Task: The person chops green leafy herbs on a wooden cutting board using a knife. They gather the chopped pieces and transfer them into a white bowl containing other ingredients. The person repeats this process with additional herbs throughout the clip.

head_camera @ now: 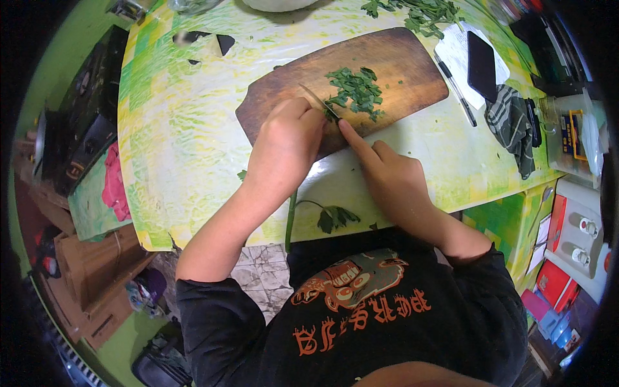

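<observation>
My right hand (387, 164) grips a kitchen knife (319, 100), index finger stretched along its top near the blade. The blade lies over a wooden cutting board (406, 63), beside the fingers of my left hand (292, 133). Those left fingers are curled around leafy green herb, mostly hidden under them. A green stem (291, 220) emerges below my left wrist and hangs past the table's near edge, with a drooping leaf (336, 218) beside it. Chopped green leaves (358, 92) form a loose pile on the board, just right of the blade.
More leafy herb stalks (425, 17) lie at the back right. Right of the board are a pen (455, 89), written paper (449, 43), a smartphone (481, 63) and a striped cloth (510, 123). A pale bowl (283, 4) stands at the far edge. The plastic tablecloth (188, 121) has torn holes.
</observation>
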A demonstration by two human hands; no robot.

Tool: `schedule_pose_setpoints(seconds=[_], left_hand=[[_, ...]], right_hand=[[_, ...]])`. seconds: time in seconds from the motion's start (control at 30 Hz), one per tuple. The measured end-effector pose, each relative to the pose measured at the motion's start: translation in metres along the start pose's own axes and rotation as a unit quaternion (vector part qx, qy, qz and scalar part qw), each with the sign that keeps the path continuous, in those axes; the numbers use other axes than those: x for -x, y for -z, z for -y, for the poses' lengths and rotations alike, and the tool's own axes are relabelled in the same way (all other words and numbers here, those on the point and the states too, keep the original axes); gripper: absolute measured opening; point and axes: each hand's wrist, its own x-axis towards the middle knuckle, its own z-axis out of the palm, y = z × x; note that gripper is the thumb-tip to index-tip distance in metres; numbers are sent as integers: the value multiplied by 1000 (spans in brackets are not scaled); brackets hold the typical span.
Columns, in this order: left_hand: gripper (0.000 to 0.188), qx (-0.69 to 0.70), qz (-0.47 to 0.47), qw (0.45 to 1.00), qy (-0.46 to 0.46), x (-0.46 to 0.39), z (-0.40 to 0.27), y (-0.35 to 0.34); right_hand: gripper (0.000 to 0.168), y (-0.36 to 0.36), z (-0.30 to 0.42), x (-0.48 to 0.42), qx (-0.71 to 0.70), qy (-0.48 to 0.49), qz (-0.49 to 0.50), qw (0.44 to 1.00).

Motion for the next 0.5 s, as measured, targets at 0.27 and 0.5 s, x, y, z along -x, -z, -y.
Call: schedule_pose_setpoints(seconds=[0.27,0.5], left_hand=[[9,-5,-16,1000,14,0,-3,-1],[7,1,-17,1000,9,-2,1,-1]], right_hand=[[68,17,-3,15,17,-4,31,999],[70,17,-17,16,13,-4,-1,1000]])
